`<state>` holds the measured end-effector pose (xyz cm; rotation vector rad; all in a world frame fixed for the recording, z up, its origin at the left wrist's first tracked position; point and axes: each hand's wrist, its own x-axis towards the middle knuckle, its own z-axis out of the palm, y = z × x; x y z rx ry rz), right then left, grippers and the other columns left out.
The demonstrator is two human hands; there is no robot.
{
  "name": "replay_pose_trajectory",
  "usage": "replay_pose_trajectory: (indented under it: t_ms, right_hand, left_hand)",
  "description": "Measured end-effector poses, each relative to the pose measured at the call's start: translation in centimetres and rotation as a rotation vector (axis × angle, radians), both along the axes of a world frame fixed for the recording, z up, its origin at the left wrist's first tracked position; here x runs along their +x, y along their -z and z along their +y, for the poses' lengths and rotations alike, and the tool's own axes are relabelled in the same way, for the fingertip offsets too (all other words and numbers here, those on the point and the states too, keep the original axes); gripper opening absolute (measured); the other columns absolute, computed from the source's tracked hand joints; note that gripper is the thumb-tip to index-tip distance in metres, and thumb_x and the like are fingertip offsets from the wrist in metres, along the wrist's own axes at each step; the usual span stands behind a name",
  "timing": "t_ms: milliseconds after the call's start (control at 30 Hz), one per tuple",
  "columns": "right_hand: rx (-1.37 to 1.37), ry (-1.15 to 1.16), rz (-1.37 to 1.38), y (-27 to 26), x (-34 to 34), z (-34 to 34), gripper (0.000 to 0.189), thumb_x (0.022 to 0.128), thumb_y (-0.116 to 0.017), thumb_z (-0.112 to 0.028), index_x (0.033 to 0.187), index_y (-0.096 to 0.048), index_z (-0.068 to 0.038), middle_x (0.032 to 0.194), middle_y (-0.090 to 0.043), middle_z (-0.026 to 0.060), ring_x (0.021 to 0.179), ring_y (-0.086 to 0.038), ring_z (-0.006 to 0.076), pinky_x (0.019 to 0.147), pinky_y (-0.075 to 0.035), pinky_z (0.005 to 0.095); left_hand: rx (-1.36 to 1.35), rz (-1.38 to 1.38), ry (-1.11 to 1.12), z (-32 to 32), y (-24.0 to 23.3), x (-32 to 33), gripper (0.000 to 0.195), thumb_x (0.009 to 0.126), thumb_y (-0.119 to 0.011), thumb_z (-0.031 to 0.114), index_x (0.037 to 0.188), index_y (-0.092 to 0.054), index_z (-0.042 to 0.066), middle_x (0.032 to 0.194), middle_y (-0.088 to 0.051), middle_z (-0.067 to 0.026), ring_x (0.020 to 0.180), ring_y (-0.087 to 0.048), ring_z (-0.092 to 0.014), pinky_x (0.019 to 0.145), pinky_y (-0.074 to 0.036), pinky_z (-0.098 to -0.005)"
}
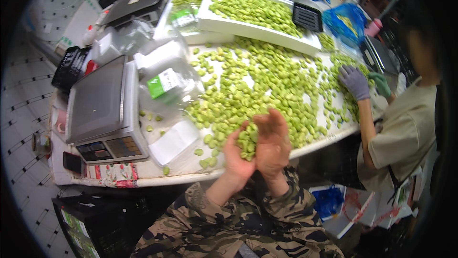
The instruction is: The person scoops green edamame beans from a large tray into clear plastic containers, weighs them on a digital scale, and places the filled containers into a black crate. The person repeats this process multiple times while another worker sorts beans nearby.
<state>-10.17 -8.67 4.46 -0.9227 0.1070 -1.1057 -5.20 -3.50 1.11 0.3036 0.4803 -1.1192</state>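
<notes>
My left hand (239, 156) and my right hand (274, 147) are cupped together at the front edge of the table, the wrists close to each other. A handful of shelled green broad beans (247, 142) rests between the palms. Just beyond my fingers spreads a large loose pile of broad beans (275, 86) on the white tabletop (211, 65). To the left of my hands lies a shallow white tray (174, 142), with a few stray beans around it. Both of my hands are bare, below camouflage sleeves.
A weighing scale (98, 104) stands at left, beside clear plastic packaging with a green label (162, 85). White foam boxes (257, 33) of beans sit at the back, a black tray (307, 17) on one. At right, a co-worker's gloved hand (355, 82) touches beans. A phone (72, 162) lies front left.
</notes>
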Motion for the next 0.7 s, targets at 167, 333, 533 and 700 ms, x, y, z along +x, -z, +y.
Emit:
replay_pose_trajectory:
  t_ms: [167, 333, 533, 700]
  right_hand:
    - [0.007, 0.203, 0.156, -0.1, -1.0, -1.4, 0.047, 0.102, -0.039, -0.034, 0.132, -0.048, 0.001, 0.111, -0.06, 0.0095, 0.106, -0.056, 0.0214, 0.099, -0.043, 0.0379]
    - [-0.118, 0.292, 0.517, 1.6, -3.6, -2.8, 0.037, 0.102, -0.043, -0.025, 0.121, -0.057, 0.004, 0.095, -0.06, 0.0076, 0.087, -0.057, 0.0158, 0.085, -0.046, 0.0301]
    - [-0.339, 0.269, 0.763, 3.0, -6.0, -3.3, 0.02, 0.096, -0.053, -0.007, 0.109, -0.066, 0.001, 0.086, -0.064, 0.0066, 0.076, -0.06, 0.0136, 0.068, -0.049, 0.0267]
    - [-0.666, 0.326, 0.905, 2.6, -7.1, -3.7, 0.018, 0.088, -0.061, 0.0, 0.104, -0.069, -0.002, 0.08, -0.064, 0.0093, 0.071, -0.062, 0.0212, 0.064, -0.049, 0.0294]
  left_hand:
    - [-0.232, 0.166, -0.064, 0.3, -0.5, 1.3, 0.025, 0.096, -0.046, 0.018, 0.111, -0.061, 0.005, 0.124, -0.061, -0.0185, 0.12, -0.057, -0.032, 0.094, -0.053, -0.0452]
    - [-0.176, 0.095, -0.091, 1.3, -3.1, 3.6, 0.021, 0.096, -0.05, 0.019, 0.109, -0.06, 0.007, 0.124, -0.059, -0.0171, 0.115, -0.059, -0.028, 0.086, -0.056, -0.0412]
    - [-0.153, 0.057, -0.191, 1.6, -5.7, 7.1, 0.021, 0.096, -0.05, 0.021, 0.104, -0.061, 0.004, 0.115, -0.062, -0.017, 0.107, -0.063, -0.027, 0.081, -0.058, -0.0395]
    - [-0.221, -0.046, -0.27, -0.1, -8.3, 10.9, 0.024, 0.097, -0.045, 0.022, 0.108, -0.06, 0.005, 0.116, -0.062, -0.0184, 0.106, -0.063, -0.028, 0.08, -0.059, -0.0403]
